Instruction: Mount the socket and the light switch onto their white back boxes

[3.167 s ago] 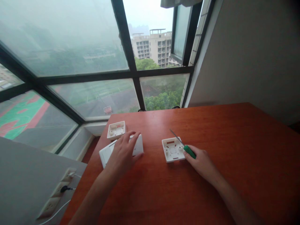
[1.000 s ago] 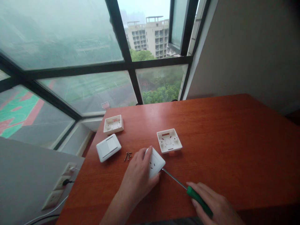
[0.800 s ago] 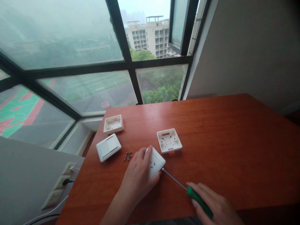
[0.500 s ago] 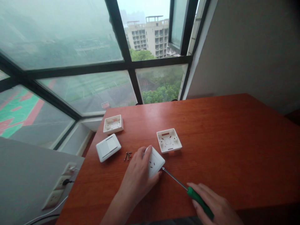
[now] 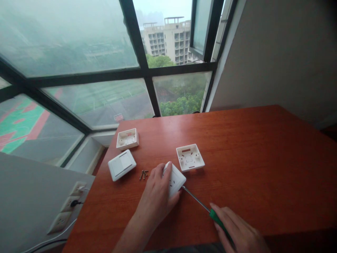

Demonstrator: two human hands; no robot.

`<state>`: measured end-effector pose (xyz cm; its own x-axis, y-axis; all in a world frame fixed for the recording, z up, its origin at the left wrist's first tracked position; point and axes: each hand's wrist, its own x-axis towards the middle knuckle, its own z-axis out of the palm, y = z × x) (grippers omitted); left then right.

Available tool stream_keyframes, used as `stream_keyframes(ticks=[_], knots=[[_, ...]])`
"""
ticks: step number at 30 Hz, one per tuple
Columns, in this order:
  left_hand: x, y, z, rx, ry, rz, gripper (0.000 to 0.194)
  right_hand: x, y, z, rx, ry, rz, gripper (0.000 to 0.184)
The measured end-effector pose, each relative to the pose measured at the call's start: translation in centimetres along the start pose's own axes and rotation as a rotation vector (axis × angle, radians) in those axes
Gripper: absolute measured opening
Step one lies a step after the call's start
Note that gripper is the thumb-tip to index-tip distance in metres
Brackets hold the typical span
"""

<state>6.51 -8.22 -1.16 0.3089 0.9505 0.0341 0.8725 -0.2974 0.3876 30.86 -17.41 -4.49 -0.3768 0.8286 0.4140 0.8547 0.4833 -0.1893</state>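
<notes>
My left hand point(image 5: 159, 191) is closed around a white wall socket point(image 5: 177, 181), thumb and fingers on opposite sides, and covers its left part. With my right hand point(image 5: 238, 226) I grip the green handle of a screwdriver point(image 5: 198, 200). Its metal tip meets the socket's right edge, at the lower side. Just left of my left hand lie several small screws point(image 5: 143, 174). Beyond the socket sits an open white mounting box point(image 5: 190, 158), its hollow side facing up.
A white switch point(image 5: 122, 165) and a second mounting box point(image 5: 127, 139) lie on the left of the reddish-brown table point(image 5: 250, 147). The window point(image 5: 147, 72) borders its far edge. Wall outlets point(image 5: 70, 204) with plugged-in cables are at lower left.
The socket has tilted slightly and moved a little up and right in my left hand. The screwdriver's tip has stayed at its edge, the right hand shifting slightly.
</notes>
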Motion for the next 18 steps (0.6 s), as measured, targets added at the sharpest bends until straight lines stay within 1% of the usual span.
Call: stream_keyframes(ticks=[3, 6, 12, 15, 17, 18], knots=[[0.0, -0.2, 0.1, 0.0, 0.007, 0.003, 0.075, 0.0, -0.2, 0.3, -0.05, 0.039, -0.022, 0.036], [0.1, -0.3, -0.1, 0.003, -0.001, -0.009, 0.074, -0.1, -0.3, 0.4, -0.074, 0.034, -0.028, 0.035], [0.3, -0.2, -0.3, -0.015, -0.016, -0.007, 0.067, -1.1, 0.1, 0.6, -0.043, -0.038, 0.003, 0.034], [0.3, -0.2, 0.0, -0.011, 0.002, -0.021, 0.068, -1.1, 0.0, 0.7, 0.044, -0.022, 0.061, 0.034], [0.3, -0.2, 0.2, -0.009, 0.018, -0.023, 0.069, -0.8, -0.3, 0.6, 0.166, -0.026, 0.13, 0.033], [0.3, -0.2, 0.3, -0.007, 0.026, -0.021, 0.07, -0.6, -0.5, 0.3, 0.242, -0.05, 0.177, 0.032]])
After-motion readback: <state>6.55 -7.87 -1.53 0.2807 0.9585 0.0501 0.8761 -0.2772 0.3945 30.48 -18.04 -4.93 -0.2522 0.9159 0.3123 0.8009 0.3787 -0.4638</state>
